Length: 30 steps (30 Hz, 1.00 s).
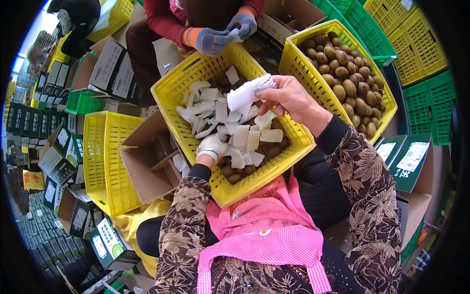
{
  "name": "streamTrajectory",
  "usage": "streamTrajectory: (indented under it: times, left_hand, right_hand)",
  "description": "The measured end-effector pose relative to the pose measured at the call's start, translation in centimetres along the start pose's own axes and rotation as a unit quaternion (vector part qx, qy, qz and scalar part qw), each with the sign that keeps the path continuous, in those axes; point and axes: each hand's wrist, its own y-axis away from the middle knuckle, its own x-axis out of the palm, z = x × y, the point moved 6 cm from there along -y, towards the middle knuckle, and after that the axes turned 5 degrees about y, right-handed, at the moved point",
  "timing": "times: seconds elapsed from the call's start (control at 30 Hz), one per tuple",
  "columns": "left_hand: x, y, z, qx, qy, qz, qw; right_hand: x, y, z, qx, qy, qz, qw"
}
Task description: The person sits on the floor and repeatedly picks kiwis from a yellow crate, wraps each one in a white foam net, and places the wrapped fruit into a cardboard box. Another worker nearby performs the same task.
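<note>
My bare right hand [293, 100] pinches a white foam net sleeve [250, 91] above the yellow crate [171, 105] in front of me. My left hand [212, 146], in a white glove, reaches down into the left side of that crate, against the loose foam sleeves. Its fingertips are hidden, so I cannot see what they grip. Several white foam sleeves [241, 136] lie flat in a heap over brown kiwifruit [235, 178], which show at the near end of the crate.
A second yellow crate [289, 63] full of kiwifruit stands to the right. Across from me, a co-worker's gloved hands [211, 41] hold something small and pale. On the left are an open cardboard box [147, 164] and a yellow crate [95, 157]. Green cartons [411, 157] stand at right.
</note>
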Motion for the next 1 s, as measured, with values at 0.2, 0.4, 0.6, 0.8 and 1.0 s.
streamTrajectory:
  times: [0.2,0.4,0.6,0.8,1.0]
  left_hand:
    - [10.5,-2.9,4.5,-0.101,-0.457,-0.035,0.883]
    - [13.7,-6.8,7.4,-0.148,-0.299,0.0,0.943]
    - [4.3,-1.1,-0.1,-0.061,-0.192,0.01,0.979]
    - [-8.9,8.9,-5.2,0.237,0.167,-0.183,0.939]
    - [-11.8,16.0,-10.6,0.449,0.056,-0.336,0.826]
  right_hand:
    - [-0.3,-0.2,-0.5,-0.02,0.034,0.0,0.999]
    - [-0.1,0.1,-0.5,-0.01,0.082,0.011,0.997]
    - [-0.2,0.4,-0.9,-0.035,0.184,0.018,0.982]
    - [1.6,1.2,-1.3,-0.152,0.524,-0.011,0.838]
    - [6.2,2.8,-0.7,-0.171,0.495,0.067,0.849]
